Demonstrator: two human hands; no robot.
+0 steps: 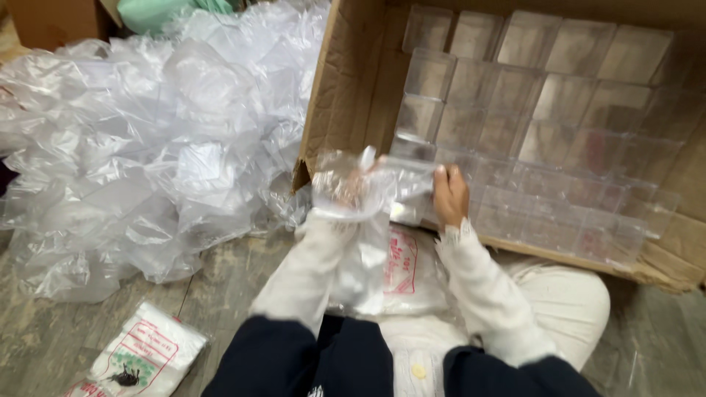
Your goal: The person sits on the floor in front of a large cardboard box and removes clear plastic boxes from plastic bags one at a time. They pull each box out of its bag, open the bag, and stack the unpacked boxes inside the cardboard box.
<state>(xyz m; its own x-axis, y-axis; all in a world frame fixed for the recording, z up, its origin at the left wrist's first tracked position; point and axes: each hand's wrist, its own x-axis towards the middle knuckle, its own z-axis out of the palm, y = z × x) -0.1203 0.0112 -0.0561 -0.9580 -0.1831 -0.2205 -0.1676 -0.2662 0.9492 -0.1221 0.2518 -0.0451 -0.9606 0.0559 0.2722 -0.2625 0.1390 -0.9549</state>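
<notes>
View from the head camera, looking down at a person seated on a wooden floor [220, 279]. We see the left hand [346, 184] wrapped inside or behind a thin clear plastic bag [353, 220], its fingers closed on the film near the bag's mouth; motion blur hides the exact grip. The right hand [450, 195] is closed on a small clear plastic box [412, 187], which sits at the bag's opening, just in front of the lower edge of a cardboard carton [331, 95]. The two hands are close together, joined by bag and box.

The carton lies tilted open toward us and is packed with rows of identical clear boxes [544, 125]. To the left rests a large heap of loose clear bags [147, 154]; a packet of printed bags [147, 356] lies on the floor near the knee, and another printed packet [408, 268] rests in the lap.

We judge the box to be light, rigid and smooth-walled, hence slippery and liable to crack or scuff if squeezed; it is best held across two opposite faces near the edges. The bag is nearly weightless, limp and clingy, and is best pinched at the rim to keep the mouth open.
</notes>
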